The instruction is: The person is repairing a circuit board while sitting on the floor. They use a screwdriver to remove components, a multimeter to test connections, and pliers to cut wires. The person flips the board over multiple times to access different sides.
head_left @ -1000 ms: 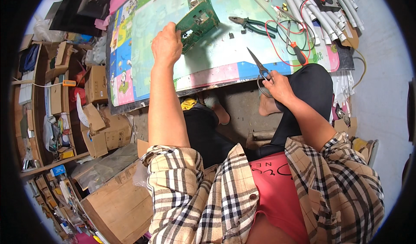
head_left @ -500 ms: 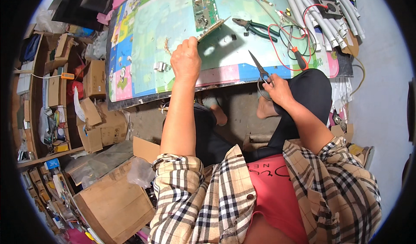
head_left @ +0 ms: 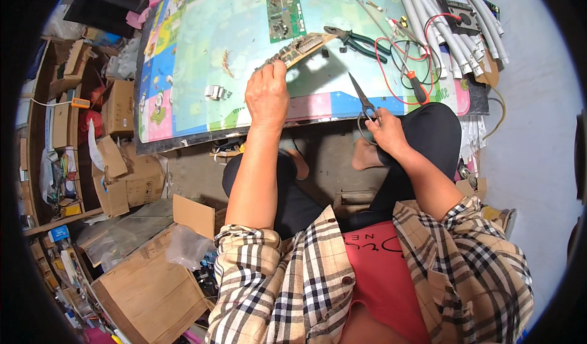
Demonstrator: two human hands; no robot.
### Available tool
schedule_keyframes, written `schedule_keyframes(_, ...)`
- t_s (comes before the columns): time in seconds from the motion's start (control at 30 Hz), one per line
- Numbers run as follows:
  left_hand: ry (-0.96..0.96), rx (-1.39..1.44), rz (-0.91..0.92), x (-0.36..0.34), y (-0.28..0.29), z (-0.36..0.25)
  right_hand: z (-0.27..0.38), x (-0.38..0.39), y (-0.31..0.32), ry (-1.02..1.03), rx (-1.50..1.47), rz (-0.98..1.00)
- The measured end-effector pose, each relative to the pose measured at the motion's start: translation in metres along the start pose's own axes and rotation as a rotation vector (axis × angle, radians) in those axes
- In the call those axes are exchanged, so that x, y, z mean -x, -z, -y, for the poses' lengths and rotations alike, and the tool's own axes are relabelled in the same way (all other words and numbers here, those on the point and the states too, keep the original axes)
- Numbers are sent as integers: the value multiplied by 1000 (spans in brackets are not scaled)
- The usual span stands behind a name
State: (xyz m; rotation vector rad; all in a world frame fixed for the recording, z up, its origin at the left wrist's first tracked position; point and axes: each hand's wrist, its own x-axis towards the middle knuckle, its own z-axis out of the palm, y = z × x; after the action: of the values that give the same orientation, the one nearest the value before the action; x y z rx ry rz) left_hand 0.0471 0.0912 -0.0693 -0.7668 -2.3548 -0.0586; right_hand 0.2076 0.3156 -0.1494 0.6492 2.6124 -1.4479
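Head cam: the circuit board (head_left: 304,47) is tilted over the table (head_left: 199,41), its near end gripped by fingers of L hand (head_left: 267,96). R hand (head_left: 389,132) has its fingers around scissors (head_left: 359,91) (tip points forward). Farther lies a green board (head_left: 285,12), w/ pliers (head_left: 348,37) to its right.

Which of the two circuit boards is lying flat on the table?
The long green board, farther from the person, with its parts facing up. The other board is held on a slant in the left hand.
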Motion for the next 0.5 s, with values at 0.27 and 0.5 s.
schedule_keyframes(0.27,88,209,146,12,18,-19,0,-8,2,42,124,-103)
schedule_keyframes(0.5,60,235,296,22,17,-32,-2,-39,3,188,415,-150)
